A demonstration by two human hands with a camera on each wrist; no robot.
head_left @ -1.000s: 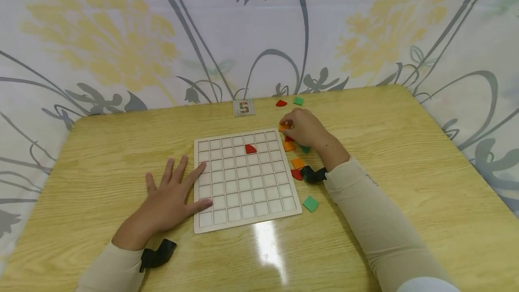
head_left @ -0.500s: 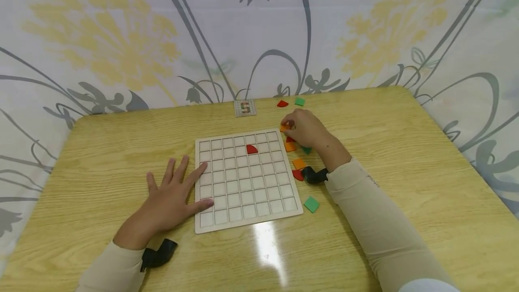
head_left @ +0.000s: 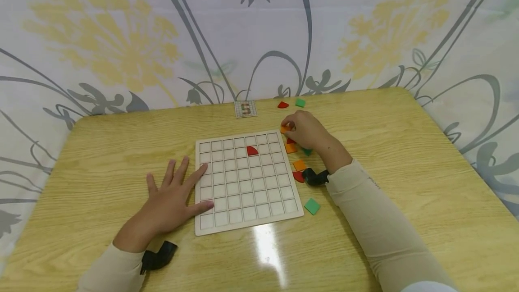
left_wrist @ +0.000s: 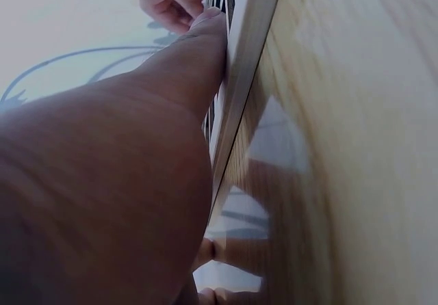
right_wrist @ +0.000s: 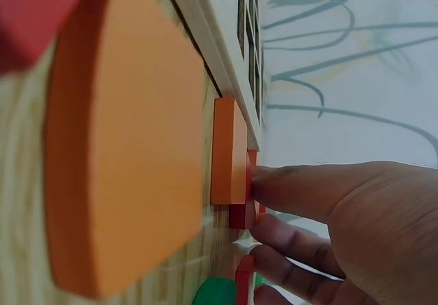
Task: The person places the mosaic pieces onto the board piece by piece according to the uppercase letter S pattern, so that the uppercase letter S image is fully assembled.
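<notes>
A pale wooden grid board lies on the table, with one red quarter-circle tile in an upper cell. My left hand is spread flat, its thumb and forefinger resting over the board's left edge. At the board's upper right corner, my right hand pinches an orange tile between thumb and fingers; the hand partly covers it. Close beneath that hand are a red piece, another orange tile and a dark green piece. The right wrist view shows the thumb against the tiles, with an orange tile looming nearest.
Right of the board lie an orange square, a red quarter-circle and a green square. Farther back are a small patterned card, a red piece and a green piece. A flowered cloth hangs behind the table.
</notes>
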